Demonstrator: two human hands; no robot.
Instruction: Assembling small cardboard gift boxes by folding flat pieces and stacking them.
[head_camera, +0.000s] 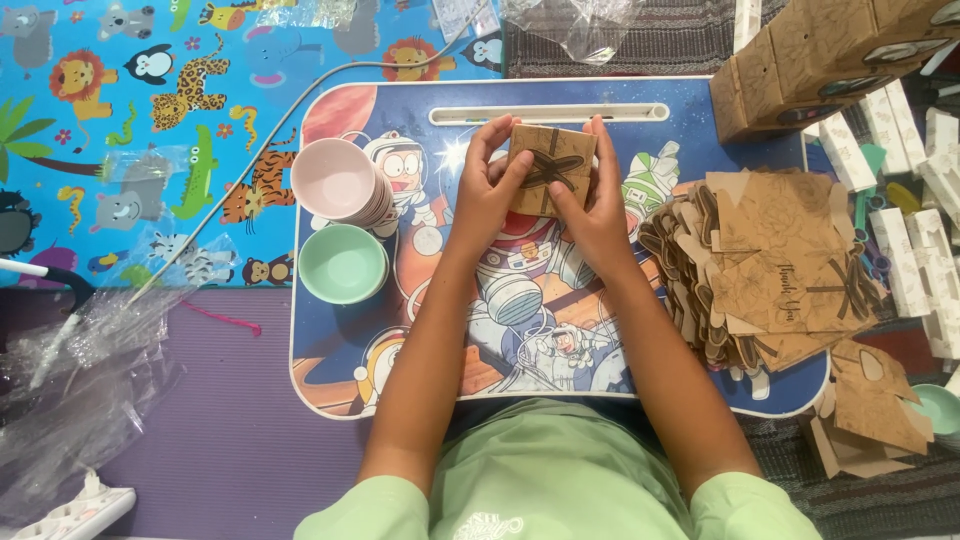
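Note:
Both my hands hold a small brown cardboard gift box (547, 165) with a dark bow-shaped top, above the far middle of a cartoon-printed lap table (700, 130). My left hand (487, 192) grips its left side with the thumb on the front face. My right hand (598, 205) clasps the right side, thumb pressed on the box's front. The box stands upright between my fingers.
A stack of pink bowls (340, 182) and a green bowl (343, 262) sit at the table's left. Several flat brown box blanks (770, 265) are piled at the right. Large cardboard boxes (820, 55), white packets (900, 260), crumpled plastic (80, 370) and a white cable (230, 190) surround it.

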